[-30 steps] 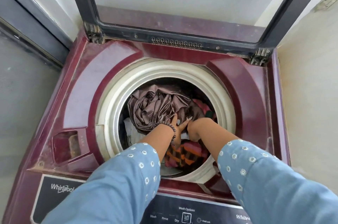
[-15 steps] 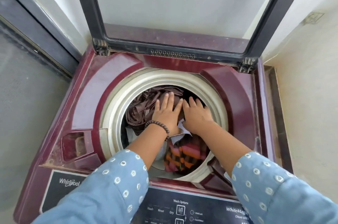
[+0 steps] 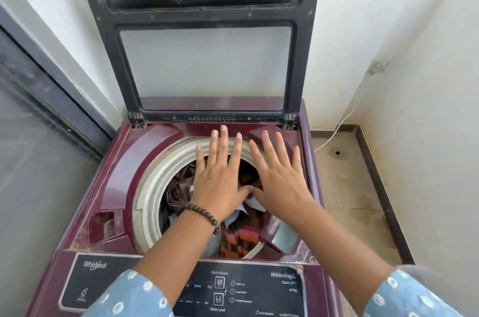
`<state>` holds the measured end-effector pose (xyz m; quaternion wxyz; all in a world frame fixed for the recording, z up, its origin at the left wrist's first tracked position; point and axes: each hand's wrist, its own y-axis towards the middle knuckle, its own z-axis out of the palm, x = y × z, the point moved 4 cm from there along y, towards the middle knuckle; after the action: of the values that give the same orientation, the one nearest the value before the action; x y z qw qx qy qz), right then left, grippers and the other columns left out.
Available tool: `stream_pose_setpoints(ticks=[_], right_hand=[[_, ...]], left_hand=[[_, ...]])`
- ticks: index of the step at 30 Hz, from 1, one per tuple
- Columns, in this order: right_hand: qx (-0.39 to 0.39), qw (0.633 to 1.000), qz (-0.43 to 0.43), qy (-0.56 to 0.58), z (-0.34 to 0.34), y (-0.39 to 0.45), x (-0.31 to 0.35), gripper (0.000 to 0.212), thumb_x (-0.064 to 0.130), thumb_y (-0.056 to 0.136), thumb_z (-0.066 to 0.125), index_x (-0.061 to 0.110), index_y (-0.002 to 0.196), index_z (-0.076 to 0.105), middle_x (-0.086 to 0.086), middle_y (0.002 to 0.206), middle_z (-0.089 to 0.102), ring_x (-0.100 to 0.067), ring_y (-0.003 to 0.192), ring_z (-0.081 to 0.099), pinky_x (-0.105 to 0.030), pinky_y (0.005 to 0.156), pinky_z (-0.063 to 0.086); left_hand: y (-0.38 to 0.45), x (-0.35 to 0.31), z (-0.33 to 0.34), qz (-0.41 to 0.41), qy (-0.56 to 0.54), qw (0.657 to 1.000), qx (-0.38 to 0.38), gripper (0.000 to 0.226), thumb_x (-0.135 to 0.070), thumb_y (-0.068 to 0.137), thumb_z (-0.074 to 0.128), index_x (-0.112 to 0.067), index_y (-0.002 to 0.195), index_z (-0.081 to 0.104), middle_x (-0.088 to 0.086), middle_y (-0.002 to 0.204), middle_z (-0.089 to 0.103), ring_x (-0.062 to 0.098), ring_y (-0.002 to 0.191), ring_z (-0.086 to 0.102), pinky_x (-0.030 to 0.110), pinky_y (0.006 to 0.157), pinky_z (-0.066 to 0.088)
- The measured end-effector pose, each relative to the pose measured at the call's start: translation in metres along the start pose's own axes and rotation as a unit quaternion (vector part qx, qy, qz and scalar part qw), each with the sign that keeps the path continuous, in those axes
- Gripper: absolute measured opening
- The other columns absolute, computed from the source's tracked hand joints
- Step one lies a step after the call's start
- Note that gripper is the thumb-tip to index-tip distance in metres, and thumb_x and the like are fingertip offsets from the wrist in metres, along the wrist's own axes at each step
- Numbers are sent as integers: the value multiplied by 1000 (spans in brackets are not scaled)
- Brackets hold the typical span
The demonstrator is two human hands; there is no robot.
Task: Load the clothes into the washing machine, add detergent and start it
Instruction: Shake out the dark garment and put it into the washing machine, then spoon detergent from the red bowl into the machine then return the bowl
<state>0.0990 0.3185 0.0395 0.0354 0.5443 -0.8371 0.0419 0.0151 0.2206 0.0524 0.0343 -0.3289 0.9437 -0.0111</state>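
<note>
- With its lid standing upright at the back, the maroon top-load washing machine shows a drum already holding clothes.
- Left hand: flat, fingers straight and spread, palm down over the drum opening, gripping nothing; beaded bracelet on the wrist.
- Right hand: same pose, fingers splayed, orange nails, holding nothing; thumbs of both hands nearly meet.
- Can't tell if either palm touches the laundry or hangs just above it.
- Clothes inside the drum: crumpled brown shiny fabric at the left under the left hand, orange and dark patterned cloth at the near side, a bit of white fabric between them.
- Cream drum rim rings the load.
- Recessed compartment on the deck, left of the drum.
- Black control panel along the near edge, Whirlpool logo at left.
- Blue dotted sleeves on both forearms.
- Floor drain and white cable on the tiled floor to the right.
</note>
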Motion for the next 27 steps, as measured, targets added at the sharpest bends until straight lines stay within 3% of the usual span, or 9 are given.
stream_pose_setpoints(ticks=[5,12,17,22,27], right_hand=[[-57,996,67,1,-50,-52,-65,99,52,91,54,25,153,-19,-7,159,-28,-30,140,-35,-59,117,-8],[-136,973,184,-15,-112,-164,-181,107,49,83,67,21,155,-7,-11,163,-12,-34,148,-17,-60,117,1],[-142,949,278,-42,-140,-258,-263,108,51,88,59,24,150,-25,-10,159,-29,-33,144,-30,-61,118,-3],[-154,916,366,-48,-163,-356,-323,107,49,91,56,26,145,-33,-8,155,-36,-31,141,-36,-59,118,-9],[-177,875,445,-64,-184,-443,-368,109,48,90,59,26,141,-35,-6,152,-40,-30,140,-38,-58,117,-11]], left_hand=[[-5,-85,-44,67,14,997,-32,112,-67,90,52,-23,150,-32,10,157,-41,26,145,-37,52,120,-15],[-16,-240,-77,187,20,981,-51,106,-70,93,43,-25,150,-34,6,154,-46,24,143,-41,49,119,-20],[-38,-359,-92,275,20,959,-63,104,-66,95,43,-25,149,-35,6,152,-48,24,142,-42,49,119,-21],[-68,-470,-99,365,30,928,-64,106,-67,95,42,-24,145,-42,7,148,-54,25,136,-48,48,114,-25],[-104,-566,-104,447,27,892,-66,106,-67,95,41,-23,146,-41,6,148,-53,25,138,-48,52,120,-19]])
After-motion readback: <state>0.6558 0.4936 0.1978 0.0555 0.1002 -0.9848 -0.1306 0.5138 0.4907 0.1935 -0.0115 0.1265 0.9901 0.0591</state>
